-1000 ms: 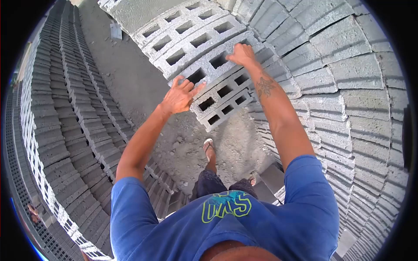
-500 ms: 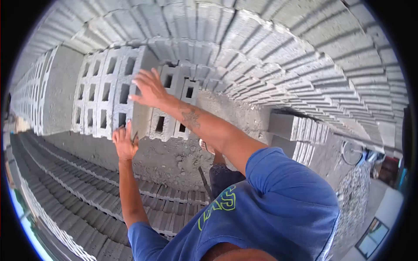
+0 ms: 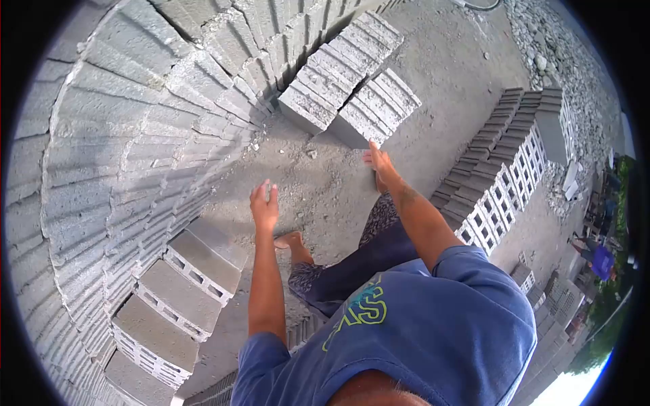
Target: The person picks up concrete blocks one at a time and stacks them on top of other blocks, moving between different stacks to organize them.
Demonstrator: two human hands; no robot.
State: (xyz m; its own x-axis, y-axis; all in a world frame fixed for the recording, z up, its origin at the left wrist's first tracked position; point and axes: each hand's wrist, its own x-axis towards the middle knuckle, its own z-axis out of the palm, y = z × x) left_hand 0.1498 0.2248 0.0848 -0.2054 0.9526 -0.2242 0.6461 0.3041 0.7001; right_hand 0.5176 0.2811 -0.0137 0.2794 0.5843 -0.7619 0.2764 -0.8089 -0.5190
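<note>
My left hand (image 3: 264,204) is raised over the dirt floor with its fingers apart and nothing in them. Farther right, my right hand (image 3: 380,164) holds nothing either; its fingers are spread, and they reach close to the front corner of a short row of grey concrete blocks (image 3: 379,108). Beside that row lies a longer row of similar blocks (image 3: 342,64), with rough ribbed faces upward. My bare feet (image 3: 291,241) stand on the dirt below my hands.
A tall curved wall of stacked blocks (image 3: 122,135) rises on the left. Hollow blocks (image 3: 183,298) stand in a stepped row at lower left. On the right is another block stack (image 3: 504,210), with a gravel heap (image 3: 542,54) behind it. A person (image 3: 601,262) is at far right.
My view and body have turned right, away from the stacked hollow blocks. Both hands have come off those blocks and are now over the floor near the loose rows.
</note>
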